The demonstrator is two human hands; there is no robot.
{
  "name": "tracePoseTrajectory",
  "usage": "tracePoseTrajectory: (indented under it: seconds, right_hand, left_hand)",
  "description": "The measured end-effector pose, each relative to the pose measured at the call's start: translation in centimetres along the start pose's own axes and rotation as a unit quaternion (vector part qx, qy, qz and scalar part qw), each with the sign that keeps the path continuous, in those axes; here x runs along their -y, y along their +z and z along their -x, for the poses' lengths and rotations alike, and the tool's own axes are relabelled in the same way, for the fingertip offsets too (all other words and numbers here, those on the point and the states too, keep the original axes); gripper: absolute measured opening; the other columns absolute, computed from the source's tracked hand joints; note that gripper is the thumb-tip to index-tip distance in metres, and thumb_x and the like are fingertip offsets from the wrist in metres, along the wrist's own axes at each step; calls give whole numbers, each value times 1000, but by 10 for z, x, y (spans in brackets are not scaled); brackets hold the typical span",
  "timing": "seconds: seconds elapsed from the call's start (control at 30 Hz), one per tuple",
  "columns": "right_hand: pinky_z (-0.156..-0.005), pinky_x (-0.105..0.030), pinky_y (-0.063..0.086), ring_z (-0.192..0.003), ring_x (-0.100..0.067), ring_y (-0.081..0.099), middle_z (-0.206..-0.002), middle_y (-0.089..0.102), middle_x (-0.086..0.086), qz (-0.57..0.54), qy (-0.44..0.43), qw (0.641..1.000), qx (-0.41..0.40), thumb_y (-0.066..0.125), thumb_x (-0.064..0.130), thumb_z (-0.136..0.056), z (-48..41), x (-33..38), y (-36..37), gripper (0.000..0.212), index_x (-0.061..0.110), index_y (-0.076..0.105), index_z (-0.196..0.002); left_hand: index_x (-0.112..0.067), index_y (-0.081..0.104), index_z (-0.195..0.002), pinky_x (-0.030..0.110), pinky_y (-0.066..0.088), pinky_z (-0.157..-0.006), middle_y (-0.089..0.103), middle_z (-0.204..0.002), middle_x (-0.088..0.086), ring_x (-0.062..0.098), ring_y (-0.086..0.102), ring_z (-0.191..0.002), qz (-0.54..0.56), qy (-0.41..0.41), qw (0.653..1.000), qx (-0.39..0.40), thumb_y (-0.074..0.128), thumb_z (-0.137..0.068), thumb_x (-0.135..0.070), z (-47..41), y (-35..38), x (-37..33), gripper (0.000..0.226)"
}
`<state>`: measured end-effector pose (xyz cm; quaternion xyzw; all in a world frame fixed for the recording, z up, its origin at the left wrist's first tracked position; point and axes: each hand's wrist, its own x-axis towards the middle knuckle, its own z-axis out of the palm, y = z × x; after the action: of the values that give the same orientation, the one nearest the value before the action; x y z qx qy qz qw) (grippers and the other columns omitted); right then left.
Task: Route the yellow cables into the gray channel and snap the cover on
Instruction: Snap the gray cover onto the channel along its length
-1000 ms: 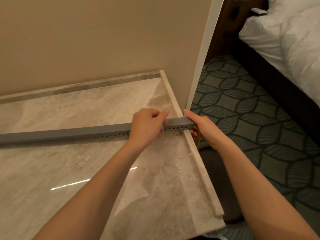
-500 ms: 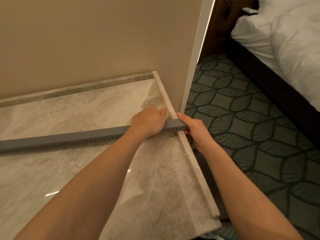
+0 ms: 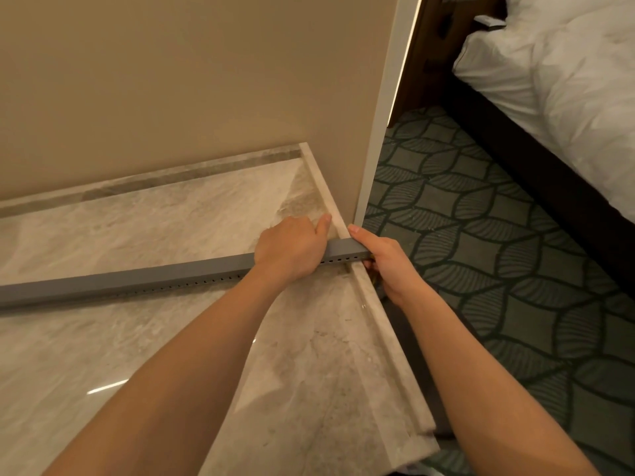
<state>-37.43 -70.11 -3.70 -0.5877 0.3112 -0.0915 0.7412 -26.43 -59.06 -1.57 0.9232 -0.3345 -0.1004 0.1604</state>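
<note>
A long gray channel [image 3: 137, 281] with a row of small holes along its side lies across the marble slab [image 3: 171, 338], running from the left edge to the slab's right rim. My left hand [image 3: 292, 250] curls over the top of the channel near its right end. My right hand [image 3: 385, 259] grips that very end from the right, thumb on top. A sliver of yellow cable [image 3: 372, 278] shows under my right hand; the rest is hidden.
A beige wall [image 3: 189, 80] rises behind the slab and ends at a white corner trim [image 3: 381, 132]. Right of the slab's raised rim lies green patterned carpet [image 3: 498, 269]. A bed with white bedding [image 3: 567, 80] stands at the far right.
The camera view has shifted a little. Both hands stay on the channel's right end, and less of the yellow cable shows under my right hand than a second ago.
</note>
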Motion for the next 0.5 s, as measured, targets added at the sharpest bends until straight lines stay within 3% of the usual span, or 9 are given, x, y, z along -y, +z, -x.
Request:
tracePoseTrajectory:
  seconds: [0.17, 0.27, 0.37, 0.5]
  right_hand:
    - [-46, -11, 45, -52, -2, 62, -55, 67, 8, -2, -8, 999, -35, 65, 38, -83, 0, -2, 3, 26, 15, 73, -74]
    - [-50, -16, 45, -53, -5, 60, -59, 65, 3, 39, -33, 995, -84, 64, 44, -82, 2, -4, 5, 41, 7, 72, -66]
    - [-56, -28, 36, -57, -12, 47, -62, 53, -5, 185, -96, 968, -139, 55, 54, -85, 5, -3, 2, 61, -4, 64, -71]
    - [-57, -24, 37, -68, -10, 50, -67, 56, 7, 301, -150, 927, -163, 53, 48, -88, 8, 13, 3, 36, 16, 60, -73]
  left_hand:
    - [-18, 46, -53, 31, 35, -52, 48, -52, 0, 20, 47, -51, -75, 85, 992, -62, 22, -96, -48, 17, -1, 6, 58]
    - [-20, 55, -76, 31, 31, -53, 56, -68, -2, 19, 53, -64, -83, 168, 977, -99, 24, -96, -44, 32, -2, 16, 44]
    - [-20, 54, -111, 31, 39, -66, 61, -98, -1, 19, 54, -87, -103, 227, 964, -97, 33, -96, -43, 42, -5, 34, 35]
    - [-19, 39, -130, 33, 42, -76, 56, -111, 0, 21, 50, -96, -189, 231, 950, -86, 44, -93, -33, 53, -10, 61, 40]
